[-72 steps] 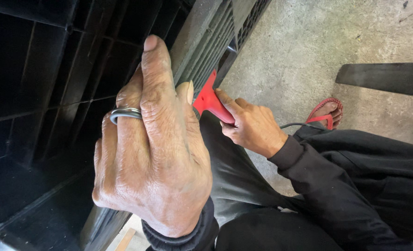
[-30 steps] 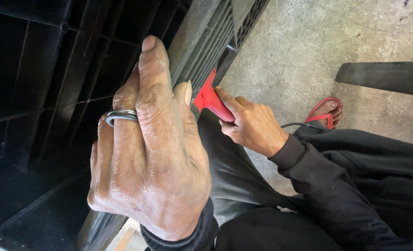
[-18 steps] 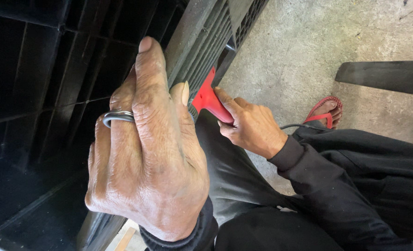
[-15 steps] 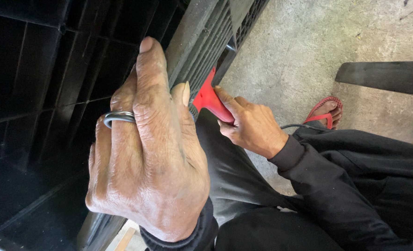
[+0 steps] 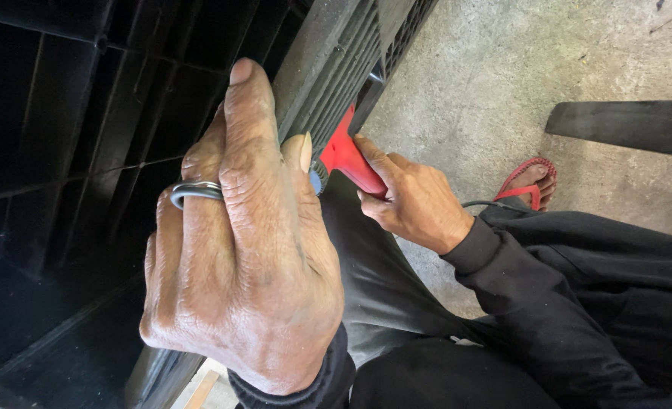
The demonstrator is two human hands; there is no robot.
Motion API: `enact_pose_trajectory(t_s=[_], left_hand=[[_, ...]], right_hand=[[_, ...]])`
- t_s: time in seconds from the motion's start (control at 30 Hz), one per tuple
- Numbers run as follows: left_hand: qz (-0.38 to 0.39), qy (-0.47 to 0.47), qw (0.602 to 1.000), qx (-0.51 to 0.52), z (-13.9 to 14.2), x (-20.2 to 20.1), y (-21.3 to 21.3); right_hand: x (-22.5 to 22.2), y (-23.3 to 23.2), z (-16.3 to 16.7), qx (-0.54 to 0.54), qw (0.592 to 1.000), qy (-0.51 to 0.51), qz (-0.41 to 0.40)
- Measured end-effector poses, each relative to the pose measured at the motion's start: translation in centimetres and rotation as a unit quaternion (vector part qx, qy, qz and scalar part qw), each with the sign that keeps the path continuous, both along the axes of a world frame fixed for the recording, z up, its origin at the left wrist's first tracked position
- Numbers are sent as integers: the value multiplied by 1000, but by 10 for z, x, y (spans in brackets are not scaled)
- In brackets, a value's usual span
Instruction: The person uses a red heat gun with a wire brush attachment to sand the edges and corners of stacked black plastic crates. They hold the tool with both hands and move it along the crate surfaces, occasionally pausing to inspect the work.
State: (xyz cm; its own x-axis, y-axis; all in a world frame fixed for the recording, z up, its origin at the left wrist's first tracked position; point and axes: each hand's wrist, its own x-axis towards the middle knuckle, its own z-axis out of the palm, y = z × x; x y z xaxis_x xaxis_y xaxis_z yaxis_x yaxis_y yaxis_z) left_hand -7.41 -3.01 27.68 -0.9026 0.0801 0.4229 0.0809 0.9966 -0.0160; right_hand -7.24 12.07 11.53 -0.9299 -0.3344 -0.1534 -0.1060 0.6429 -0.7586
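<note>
Two hands at work, both close on the dark ribbed plastic frame (image 5: 336, 72). Left hand (image 5: 237, 250) laid flat over the frame's edge, fingers stretched long and pressed down, steel ring (image 5: 196, 189) showing on one of them; bracing rather than gripping, nothing seen enclosed in it. Right hand (image 5: 415, 201) curled tight round the red tool handle (image 5: 351, 155), thumb along the top, knuckles bunched. Handle angled up into the slatted side of the frame, its working tip hidden behind the left thumb and the ribs; impossible to tell what sort of blade or bit sits there. Small bluish part (image 5: 315, 182) peeking out just beside the thumb, right at the handle's root.

Looks like mid-stroke on the frame's edge: steadying with one hand, driving or scraping with the other. Next push probably calls for firm pressure from the left palm and a controlled shove along the slats, keeping the tip clear of that thumb sitting so near.

Down below: dark trouser leg (image 5: 396, 303), concrete floor (image 5: 487, 83), red sandal (image 5: 529, 185) on a foot, thin cable (image 5: 483, 203) trailing beside it.
</note>
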Motion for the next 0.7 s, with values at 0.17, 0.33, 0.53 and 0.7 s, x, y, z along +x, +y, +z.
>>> enact_pose_trajectory(t_s=[0.17,0.33,0.53,0.7], left_hand=[[-1,1,1000,5,-1,-1,0],[-1,-3,1000,11,-1,-2,0],[-5,-2,1000,6,-1,0,-1],[0,-3,1000,4,-3,0,-1]], right_hand=[[0,1,0,-3,1000,1,1],[-1,2,1,-3,1000,1,-2],[-2,1,1,-5,1000,-2,-4],[-3,1,1,-6,1000,2,-5]])
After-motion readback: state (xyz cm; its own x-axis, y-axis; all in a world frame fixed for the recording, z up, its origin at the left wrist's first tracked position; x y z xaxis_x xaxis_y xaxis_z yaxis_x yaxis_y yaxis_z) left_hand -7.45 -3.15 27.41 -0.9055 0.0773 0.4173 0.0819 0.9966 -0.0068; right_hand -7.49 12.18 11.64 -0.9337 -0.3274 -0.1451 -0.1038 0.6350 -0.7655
